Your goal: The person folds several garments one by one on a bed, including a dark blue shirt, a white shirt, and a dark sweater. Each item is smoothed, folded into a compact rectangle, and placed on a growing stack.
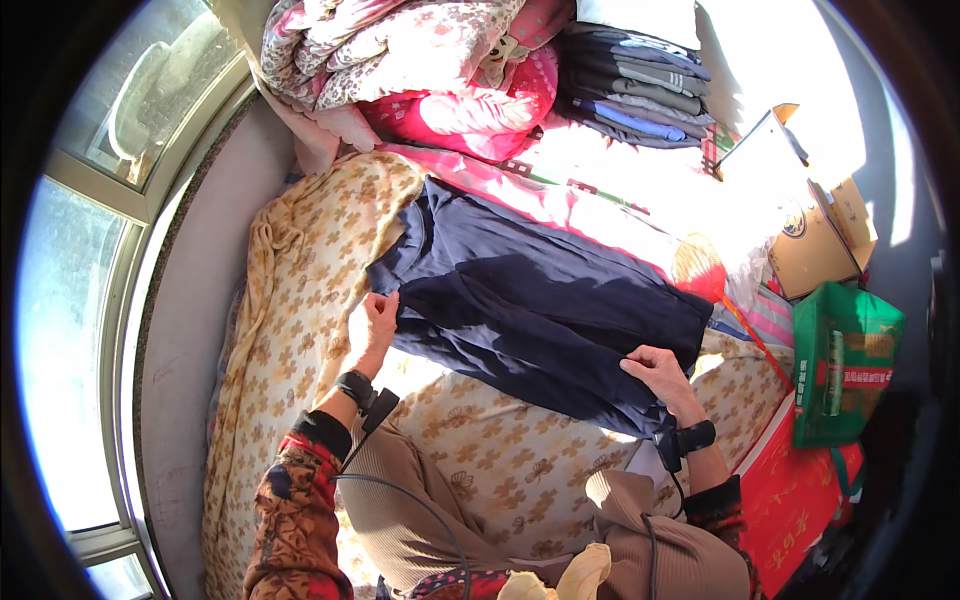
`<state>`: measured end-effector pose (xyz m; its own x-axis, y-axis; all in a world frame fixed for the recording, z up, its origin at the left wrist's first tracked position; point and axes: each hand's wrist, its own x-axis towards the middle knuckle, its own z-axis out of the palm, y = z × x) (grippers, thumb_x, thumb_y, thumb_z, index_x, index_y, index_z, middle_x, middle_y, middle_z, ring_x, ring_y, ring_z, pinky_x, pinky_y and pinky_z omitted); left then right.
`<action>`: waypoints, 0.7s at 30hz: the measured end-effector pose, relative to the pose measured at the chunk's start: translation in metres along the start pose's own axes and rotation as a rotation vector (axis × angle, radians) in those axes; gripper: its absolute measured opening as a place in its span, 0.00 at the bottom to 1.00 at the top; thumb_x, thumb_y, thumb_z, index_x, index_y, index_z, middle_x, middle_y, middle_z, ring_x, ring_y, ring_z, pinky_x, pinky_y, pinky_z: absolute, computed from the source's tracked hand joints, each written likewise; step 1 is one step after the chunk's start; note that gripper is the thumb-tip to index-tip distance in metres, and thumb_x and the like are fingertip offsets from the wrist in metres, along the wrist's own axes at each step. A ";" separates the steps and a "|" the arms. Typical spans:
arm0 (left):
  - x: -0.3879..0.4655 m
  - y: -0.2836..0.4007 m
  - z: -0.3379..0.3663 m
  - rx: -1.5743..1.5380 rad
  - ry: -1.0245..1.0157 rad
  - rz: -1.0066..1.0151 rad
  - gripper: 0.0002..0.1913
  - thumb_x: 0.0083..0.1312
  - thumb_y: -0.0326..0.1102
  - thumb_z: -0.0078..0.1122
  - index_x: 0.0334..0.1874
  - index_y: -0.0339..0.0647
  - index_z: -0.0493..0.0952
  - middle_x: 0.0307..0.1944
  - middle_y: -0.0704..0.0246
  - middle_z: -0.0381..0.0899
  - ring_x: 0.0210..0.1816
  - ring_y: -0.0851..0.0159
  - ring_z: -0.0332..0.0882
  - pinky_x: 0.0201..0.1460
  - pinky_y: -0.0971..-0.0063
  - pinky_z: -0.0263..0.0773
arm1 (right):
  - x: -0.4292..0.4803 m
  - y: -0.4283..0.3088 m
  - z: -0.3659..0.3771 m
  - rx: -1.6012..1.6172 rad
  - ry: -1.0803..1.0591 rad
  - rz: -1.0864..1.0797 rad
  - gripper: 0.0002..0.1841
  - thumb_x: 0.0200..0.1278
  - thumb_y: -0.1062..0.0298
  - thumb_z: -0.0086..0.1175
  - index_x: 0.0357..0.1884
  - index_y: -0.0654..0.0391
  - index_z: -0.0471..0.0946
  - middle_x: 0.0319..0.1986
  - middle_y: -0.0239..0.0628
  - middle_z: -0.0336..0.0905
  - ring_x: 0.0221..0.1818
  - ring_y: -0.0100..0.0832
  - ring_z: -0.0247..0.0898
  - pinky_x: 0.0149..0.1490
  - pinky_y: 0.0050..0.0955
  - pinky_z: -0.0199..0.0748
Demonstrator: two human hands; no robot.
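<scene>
A dark navy long-sleeved top lies spread before me on a cream blanket with a brown leaf-like print. Its neckline points to the upper left, and one sleeve is laid lengthwise over the body. At the shoulder edge, my left hand pinches the cloth between thumb and fingers. My right hand grips the fabric near the lower right end, thumb and fingertips drawn together. Both wrists wear black straps with small devices and cables. My folded legs, in brown corduroy trousers, are close below the top.
Bunched floral bedding and a pink cushion lie at the back. Beside them rises a stack of folded clothes. To the right are a cardboard box, a red-orange fly swatter, a green bag and a red bag. A window borders the left.
</scene>
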<state>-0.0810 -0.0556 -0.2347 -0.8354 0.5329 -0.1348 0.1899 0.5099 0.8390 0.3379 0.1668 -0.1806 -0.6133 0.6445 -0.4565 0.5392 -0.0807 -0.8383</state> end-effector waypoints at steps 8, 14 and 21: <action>0.007 0.006 0.012 -0.532 -0.210 -0.449 0.17 0.65 0.51 0.63 0.40 0.44 0.75 0.35 0.69 0.80 0.36 0.65 0.83 0.37 0.72 0.77 | -0.026 -0.048 -0.021 0.181 -0.139 -0.113 0.07 0.65 0.68 0.59 0.33 0.61 0.78 0.27 0.19 0.72 0.31 0.11 0.64 0.37 0.15 0.64; -0.023 -0.008 0.004 -0.586 -0.278 -0.616 0.14 0.61 0.42 0.59 0.41 0.41 0.74 0.40 0.63 0.81 0.42 0.60 0.83 0.50 0.66 0.79 | -0.015 0.024 -0.041 0.046 0.000 0.095 0.07 0.65 0.69 0.60 0.34 0.63 0.79 0.27 0.24 0.77 0.31 0.13 0.69 0.37 0.17 0.69; -0.036 -0.031 0.018 -0.782 -0.237 -0.657 0.21 0.61 0.52 0.63 0.48 0.43 0.77 0.42 0.67 0.82 0.42 0.64 0.81 0.52 0.70 0.77 | -0.006 0.042 -0.026 -0.718 0.172 -0.170 0.12 0.56 0.63 0.65 0.31 0.62 0.78 0.27 0.42 0.82 0.31 0.40 0.80 0.38 0.32 0.76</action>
<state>-0.0478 -0.0783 -0.2654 -0.5147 0.4708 -0.7165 -0.7218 0.2131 0.6585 0.3790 0.1790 -0.2051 -0.6546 0.7183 -0.2357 0.7247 0.5073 -0.4664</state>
